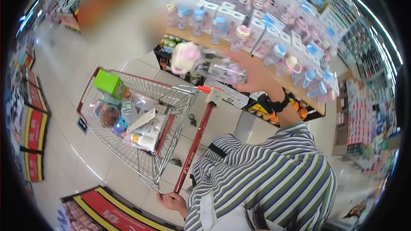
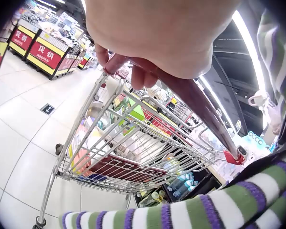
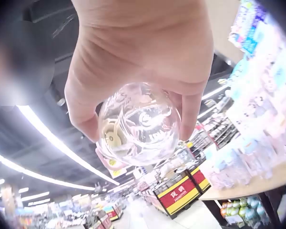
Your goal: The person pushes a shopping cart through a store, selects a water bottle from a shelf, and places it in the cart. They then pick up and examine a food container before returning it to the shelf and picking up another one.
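In the head view, my right hand [image 1: 256, 75] grips a clear water bottle [image 1: 224, 72] by its body, near the base. The bottle lies tilted on its side, its pink-and-cream lid [image 1: 186, 58] pointing left, away from the hand. From the right wrist view, the thumb and fingers wrap both sides of the transparent bottle [image 3: 143, 131], and nothing shows inside except the lid seen through it. My left hand [image 1: 172, 202] holds the near end of the shopping cart's red handle [image 1: 197, 143], fingers curled round the bar [image 2: 195, 100] in the left wrist view.
The wire cart [image 1: 88, 87] carries a green box [image 1: 109, 83] and several packaged goods. Past my right arm, a wooden display table [image 1: 188, 35] bears rows of bottles and boxes. A red-and-yellow promotion bin [image 1: 113, 211] stands close at lower left. A blurred shape fills the upper left.
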Available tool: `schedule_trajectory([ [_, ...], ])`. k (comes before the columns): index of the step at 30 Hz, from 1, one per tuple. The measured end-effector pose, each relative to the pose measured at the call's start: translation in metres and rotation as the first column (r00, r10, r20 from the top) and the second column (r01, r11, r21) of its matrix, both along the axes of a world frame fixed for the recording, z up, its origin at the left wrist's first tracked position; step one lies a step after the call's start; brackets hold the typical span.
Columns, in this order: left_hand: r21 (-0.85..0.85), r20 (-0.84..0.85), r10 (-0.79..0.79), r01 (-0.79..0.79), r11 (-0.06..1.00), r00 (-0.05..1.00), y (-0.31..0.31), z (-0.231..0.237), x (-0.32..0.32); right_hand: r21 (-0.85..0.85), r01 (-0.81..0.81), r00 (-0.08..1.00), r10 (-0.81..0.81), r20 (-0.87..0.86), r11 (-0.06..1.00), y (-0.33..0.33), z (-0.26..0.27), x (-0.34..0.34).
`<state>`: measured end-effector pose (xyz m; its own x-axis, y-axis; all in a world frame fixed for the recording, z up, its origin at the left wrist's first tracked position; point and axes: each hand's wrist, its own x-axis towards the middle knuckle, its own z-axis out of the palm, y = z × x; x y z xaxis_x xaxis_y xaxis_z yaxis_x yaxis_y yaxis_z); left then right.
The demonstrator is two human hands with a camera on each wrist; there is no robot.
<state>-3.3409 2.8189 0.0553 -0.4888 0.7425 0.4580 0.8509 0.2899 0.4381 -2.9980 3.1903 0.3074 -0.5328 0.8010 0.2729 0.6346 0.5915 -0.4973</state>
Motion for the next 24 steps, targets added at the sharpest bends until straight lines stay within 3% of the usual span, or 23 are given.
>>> schedule_trajectory([
  [1, 0.010, -0.024, -0.023, 0.024, 1.000, 0.999, -0.001, -0.003, -0.004, 0.010, 0.024, 0.999, -0.023, -0.024, 1.000, -0.011, -0.011, 0.021],
  [3, -0.012, -0.032, -0.010, 0.010, 1.000, 0.999, -0.004, -0.008, -0.007, -0.029, 0.152, 0.911, -0.151, -0.383, 0.988, -0.037, -0.037, 0.059],
  [4, -0.007, -0.048, -0.023, 0.023, 1.000, 0.999, -0.005, -0.008, -0.007, -0.026, 0.165, 0.903, -0.161, -0.399, 0.986, -0.050, -0.058, 0.077],
  [6, -0.014, -0.013, 0.010, -0.010, 1.000, 1.000, -0.005, -0.008, -0.009, -0.376, 0.079, 0.500, -0.363, -0.786, 0.923, -0.081, -0.101, 0.108],
  [7, -0.015, -0.025, 0.002, -0.003, 1.000, 1.000, -0.003, -0.008, -0.006, -0.377, 0.081, 0.488, -0.367, -0.792, 0.923, -0.088, -0.117, 0.119],
  [9, -0.044, -0.056, -0.009, 0.006, 0.999, 0.998, -0.004, -0.010, -0.012, -0.488, -0.079, 0.060, -0.485, -0.872, 0.869, -0.116, -0.142, 0.128],
  [11, -0.040, -0.052, 0.007, -0.009, 0.999, 0.999, 0.003, -0.007, -0.007, -0.450, -0.117, -0.021, -0.456, -0.890, 0.885, -0.137, -0.183, 0.148],
  [13, 0.017, -0.193, 0.056, -0.054, 0.998, 0.980, 0.012, 0.016, 0.014, -0.441, -0.156, -0.030, -0.451, -0.892, 0.884, -0.161, -0.187, 0.162],
  [15, 0.119, -0.207, -0.158, 0.185, 0.975, 0.966, 0.039, 0.033, 0.054, -0.451, -0.219, -0.035, -0.469, -0.882, 0.865, -0.185, -0.192, 0.173],
  [17, 0.125, -0.023, -0.422, 0.422, 0.898, 0.906, 0.068, 0.049, 0.118, -0.424, -0.112, 0.114, -0.412, -0.904, 0.899, -0.208, -0.195, 0.193],
  [18, 0.170, 0.274, -0.522, 0.493, 0.853, 0.808, 0.082, 0.055, 0.156, -0.460, -0.093, 0.142, -0.445, -0.884, 0.883, -0.222, -0.183, 0.197],
  [19, 0.171, 0.307, -0.633, 0.613, 0.771, 0.711, 0.096, 0.056, 0.187, -0.451, -0.096, 0.132, -0.438, -0.889, 0.887, -0.234, -0.178, 0.204],
  [21, 0.260, 0.521, -0.747, 0.756, 0.600, 0.414, 0.119, 0.063, 0.258, -0.411, -0.097, 0.247, -0.378, -0.892, 0.906, -0.247, -0.166, 0.216],
  [22, 0.304, 0.644, -0.734, 0.809, 0.502, 0.214, 0.123, 0.076, 0.295, -0.406, -0.090, 0.231, -0.378, -0.897, 0.909, -0.257, -0.163, 0.219],
  [24, 0.383, 0.765, -0.637, 0.864, 0.327, -0.098, 0.126, 0.094, 0.354, -0.405, 0.027, 0.368, -0.385, -0.846, 0.914, -0.276, -0.156, 0.225],
])
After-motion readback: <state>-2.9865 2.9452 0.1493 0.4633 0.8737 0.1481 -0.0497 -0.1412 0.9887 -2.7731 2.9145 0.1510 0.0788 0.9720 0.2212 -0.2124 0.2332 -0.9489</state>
